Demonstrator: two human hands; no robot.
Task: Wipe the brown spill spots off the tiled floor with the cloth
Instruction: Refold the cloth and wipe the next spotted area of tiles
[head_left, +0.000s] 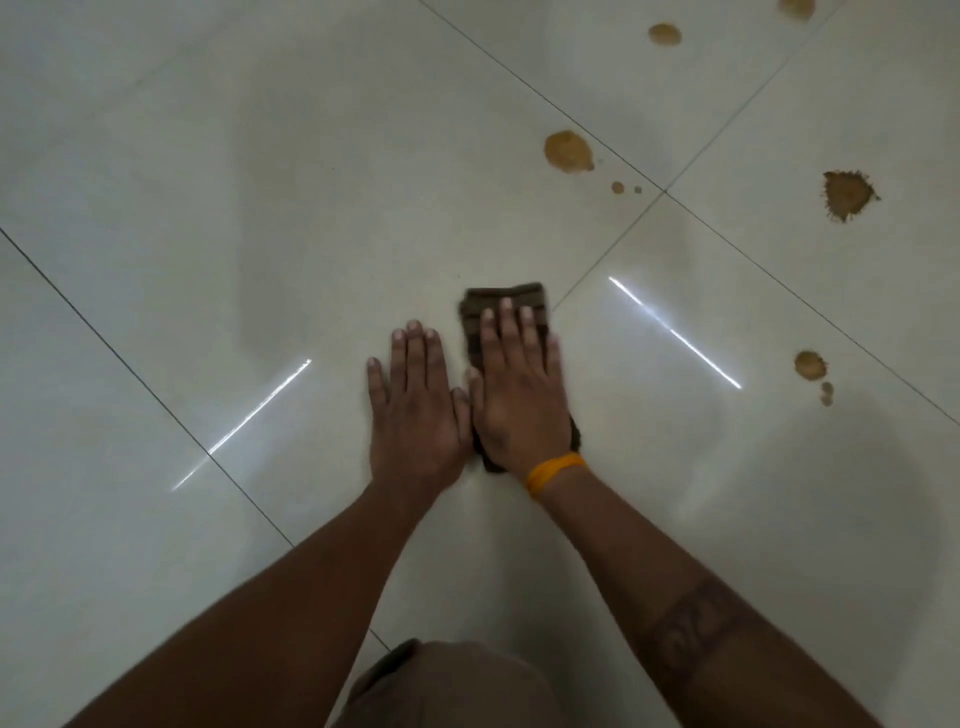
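A folded dark brown cloth lies on the pale glossy tiled floor. My right hand presses flat on top of it, fingers spread, an orange band on the wrist. My left hand rests flat on the bare tile just left of the cloth, holding nothing. Brown spill spots sit to the upper right: a large round one, two tiny drops, a dark splat, a round one, one at the top edge, and one at the right with a small drop below.
Dark grout lines cross the floor diagonally. Bright light streaks reflect on the tiles left and right of my hands. My knee in tan fabric shows at the bottom.
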